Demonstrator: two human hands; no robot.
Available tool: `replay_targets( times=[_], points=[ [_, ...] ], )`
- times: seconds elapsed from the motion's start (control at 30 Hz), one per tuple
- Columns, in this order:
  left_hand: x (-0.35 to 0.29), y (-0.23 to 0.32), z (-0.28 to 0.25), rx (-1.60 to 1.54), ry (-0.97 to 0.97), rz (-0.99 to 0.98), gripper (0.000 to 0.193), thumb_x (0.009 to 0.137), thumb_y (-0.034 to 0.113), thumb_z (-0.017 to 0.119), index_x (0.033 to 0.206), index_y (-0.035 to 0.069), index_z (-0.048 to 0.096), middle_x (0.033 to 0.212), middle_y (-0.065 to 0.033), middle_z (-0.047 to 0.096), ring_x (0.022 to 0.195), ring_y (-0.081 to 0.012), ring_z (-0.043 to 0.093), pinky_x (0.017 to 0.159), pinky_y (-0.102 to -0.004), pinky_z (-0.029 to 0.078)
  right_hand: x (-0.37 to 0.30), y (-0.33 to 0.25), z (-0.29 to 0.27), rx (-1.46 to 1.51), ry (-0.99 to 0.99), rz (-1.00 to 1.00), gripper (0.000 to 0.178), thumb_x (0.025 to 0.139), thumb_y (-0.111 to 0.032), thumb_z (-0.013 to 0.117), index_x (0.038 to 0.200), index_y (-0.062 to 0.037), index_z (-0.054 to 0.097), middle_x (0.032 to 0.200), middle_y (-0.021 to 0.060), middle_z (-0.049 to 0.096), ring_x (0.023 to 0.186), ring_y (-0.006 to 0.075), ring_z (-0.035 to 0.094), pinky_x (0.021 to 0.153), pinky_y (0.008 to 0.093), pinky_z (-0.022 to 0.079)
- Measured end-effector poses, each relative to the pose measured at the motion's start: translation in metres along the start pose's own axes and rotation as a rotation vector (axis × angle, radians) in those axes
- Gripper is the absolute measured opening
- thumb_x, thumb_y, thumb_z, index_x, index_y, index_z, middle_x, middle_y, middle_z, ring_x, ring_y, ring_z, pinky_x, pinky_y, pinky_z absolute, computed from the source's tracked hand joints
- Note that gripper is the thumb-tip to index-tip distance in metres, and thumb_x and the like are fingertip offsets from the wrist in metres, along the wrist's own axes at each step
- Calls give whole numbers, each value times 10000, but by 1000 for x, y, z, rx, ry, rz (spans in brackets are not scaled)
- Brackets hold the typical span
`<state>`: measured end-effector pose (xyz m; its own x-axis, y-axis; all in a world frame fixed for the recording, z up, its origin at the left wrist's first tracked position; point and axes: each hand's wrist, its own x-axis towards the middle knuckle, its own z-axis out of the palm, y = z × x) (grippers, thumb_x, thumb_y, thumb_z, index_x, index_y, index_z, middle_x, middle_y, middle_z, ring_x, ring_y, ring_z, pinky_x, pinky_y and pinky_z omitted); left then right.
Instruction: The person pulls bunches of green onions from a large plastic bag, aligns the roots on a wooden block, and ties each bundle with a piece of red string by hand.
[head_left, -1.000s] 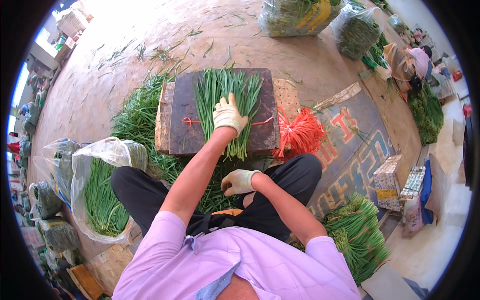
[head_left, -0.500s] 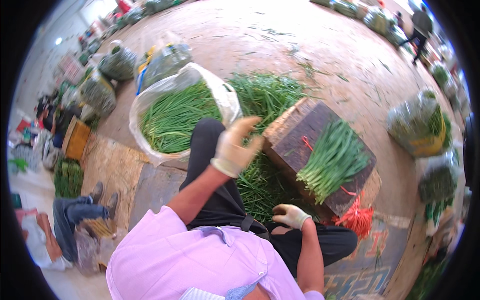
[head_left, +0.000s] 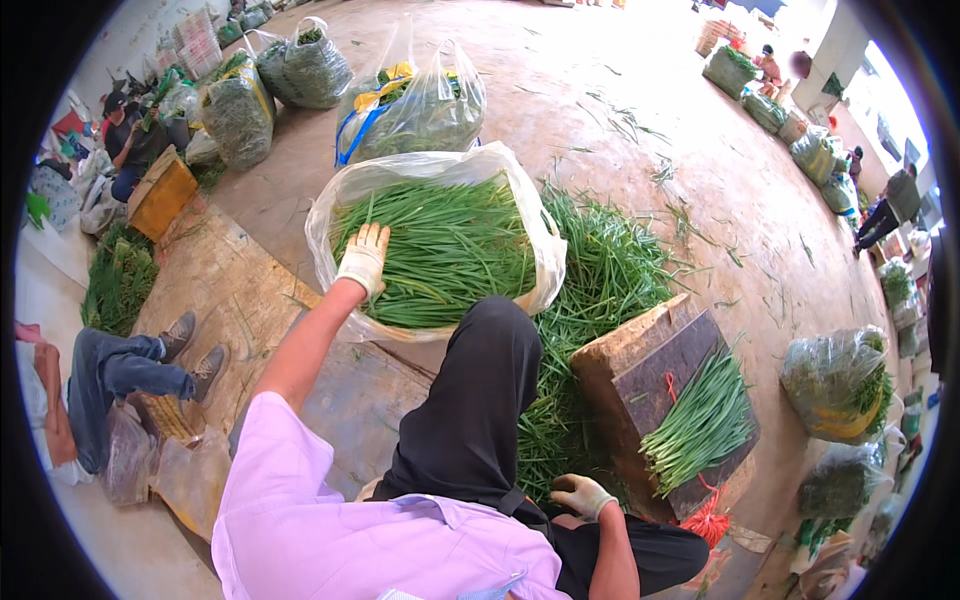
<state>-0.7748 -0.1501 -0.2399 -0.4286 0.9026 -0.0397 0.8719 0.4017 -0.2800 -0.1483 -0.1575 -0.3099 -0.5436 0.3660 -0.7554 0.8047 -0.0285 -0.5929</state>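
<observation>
My left hand [head_left: 365, 258], in a pale work glove, lies with extended fingers on the chives [head_left: 450, 245] at the left side of a large open plastic bag [head_left: 545, 280]. My right hand [head_left: 583, 495], gloved too, rests by my right thigh with its fingers loosely bent and no object visible in it. To the right, a bunch of chives [head_left: 700, 420] lies on a dark-topped wooden block [head_left: 655, 375], pale stem ends toward me. A thin red tie [head_left: 670, 387] shows beside the bunch.
Loose green leaves [head_left: 610, 255] are heaped between bag and block. Red strings [head_left: 706, 527] hang at the block's near end. A tied clear bag [head_left: 430, 110] stands beyond the open one. Another person's legs [head_left: 135, 370] extend from the left; more filled bags [head_left: 838, 385] line the right.
My left hand has swung left from above my knee down onto the chives in the bag. My view has shifted, and my right hand stays by my thigh.
</observation>
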Motion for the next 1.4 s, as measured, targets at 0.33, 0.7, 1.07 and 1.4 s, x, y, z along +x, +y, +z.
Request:
replay_targets(
  times=[0.33,0.7,1.07,1.4],
  points=[
    [82,-47,35,-177,-240,33,1216,604,379,844,1539,-42,191,1418,-245,468,1301,-351,485,1090,-400,406,26,-36,-8,95,-26,81,512,881,-304,719,1302,-32,622,1158,103,708,980,171,673,799,319,560],
    [76,-51,-48,-213,60,-59,429,781,116,649,1194,38,565,979,-186,713,922,-358,706,774,-457,571,126,-205,-74,-159,86,-363,403,882,-248,716,1196,-2,657,1121,162,714,1018,233,689,899,335,537],
    [31,105,2,-457,-60,-256,596,768,259,738,1253,3,504,984,-167,696,913,-336,697,808,-416,565,262,-346,-60,712,-151,-250,462,936,-355,685,1184,32,638,1009,109,704,876,196,660,796,340,535],
    [-8,96,44,-1447,-145,33,937,770,280,749,1543,68,264,1336,-193,617,1256,-379,580,1047,-399,454,322,-338,-29,1023,319,-347,503,808,-316,813,1140,33,668,1047,117,701,862,219,668,773,358,545]
  ],
)
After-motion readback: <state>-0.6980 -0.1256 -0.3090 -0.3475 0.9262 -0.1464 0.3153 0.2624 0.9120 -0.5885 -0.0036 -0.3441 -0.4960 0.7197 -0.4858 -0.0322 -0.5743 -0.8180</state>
